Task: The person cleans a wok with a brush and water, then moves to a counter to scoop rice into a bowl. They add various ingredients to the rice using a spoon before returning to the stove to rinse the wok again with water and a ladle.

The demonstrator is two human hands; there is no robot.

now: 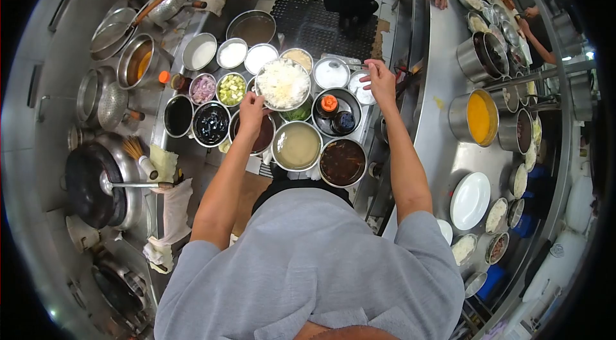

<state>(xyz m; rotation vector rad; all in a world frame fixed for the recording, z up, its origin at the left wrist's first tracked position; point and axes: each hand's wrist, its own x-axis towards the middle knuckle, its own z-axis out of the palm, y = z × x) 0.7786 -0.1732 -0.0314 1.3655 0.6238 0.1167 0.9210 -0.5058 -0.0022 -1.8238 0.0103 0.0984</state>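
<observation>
One pot of black liquid (178, 115) stands well left of the heaped bowl (282, 83), whose white, grainy filling is probably rice. Nearer that bowl, also on its left, come a tub of chopped purple onion (203, 88) and a tub of diced green pieces (231, 89). The person's left hand (251, 112) is bent at the heaped bowl's near-left rim; whether it truly grips cannot be told. Since the bowl overlaps the neighbouring tubs, a steady hold with the rim level would likely keep loose grains out of them. Just right of the heaped bowl sits a tub of white powder (332, 74), with an orange-capped bottle (329, 104) below it. Farther right, the right hand (379, 81) has its fingers partly curled beside a thin metal handle (357, 65); a closed pinch cannot be confirmed. Small, level movements there would best avoid scattering powder, with the forearm clear of the bottle.
</observation>
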